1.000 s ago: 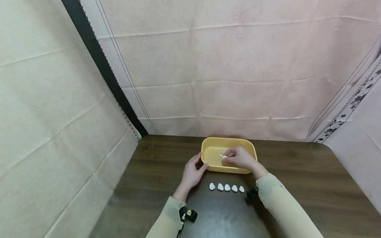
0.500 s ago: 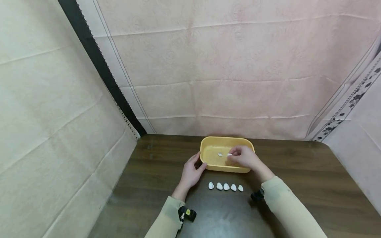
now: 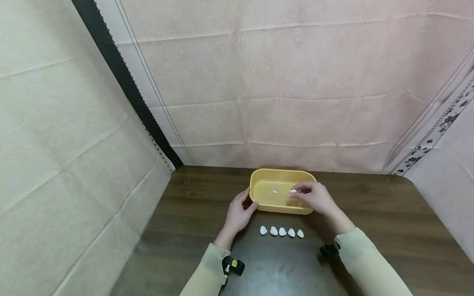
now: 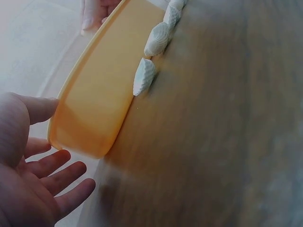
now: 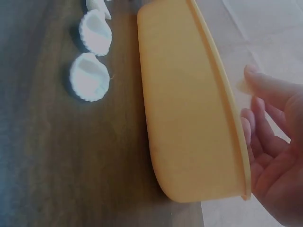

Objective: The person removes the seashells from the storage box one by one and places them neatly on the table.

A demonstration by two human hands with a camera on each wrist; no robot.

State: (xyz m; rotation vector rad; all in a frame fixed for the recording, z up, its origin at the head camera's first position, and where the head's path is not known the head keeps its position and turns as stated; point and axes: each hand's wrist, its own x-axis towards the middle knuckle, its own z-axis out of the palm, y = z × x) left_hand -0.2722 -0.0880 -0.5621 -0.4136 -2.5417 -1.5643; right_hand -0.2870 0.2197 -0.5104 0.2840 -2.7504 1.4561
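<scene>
A yellow plastic basin (image 3: 283, 209) stands near the back of the table. My left hand (image 3: 237, 213) rests against its left end; in the left wrist view the thumb (image 4: 40, 108) touches the rim and the other fingers are spread, fairly straight. Over the right half of the basin, my right hand (image 3: 314, 197) pinches a small white seashell (image 3: 293, 191) between thumb and fingers. That seashell (image 5: 244, 87) shows pale at the thumb tip in the right wrist view. Another seashell (image 3: 275, 191) lies on the basin floor, left of the right hand.
Several white ribbed seashells (image 3: 282, 232) lie in a row in front of the basin on the dark wooden table (image 3: 177, 230). Pale cloth (image 3: 289, 94) hangs behind the table, with more at both sides. Each wrist wears a small black camera (image 3: 237, 267).
My right hand has moved right inside the basin, carrying the pinched seashell away from the one on the floor. The left hand has stayed at the basin's left end.
</scene>
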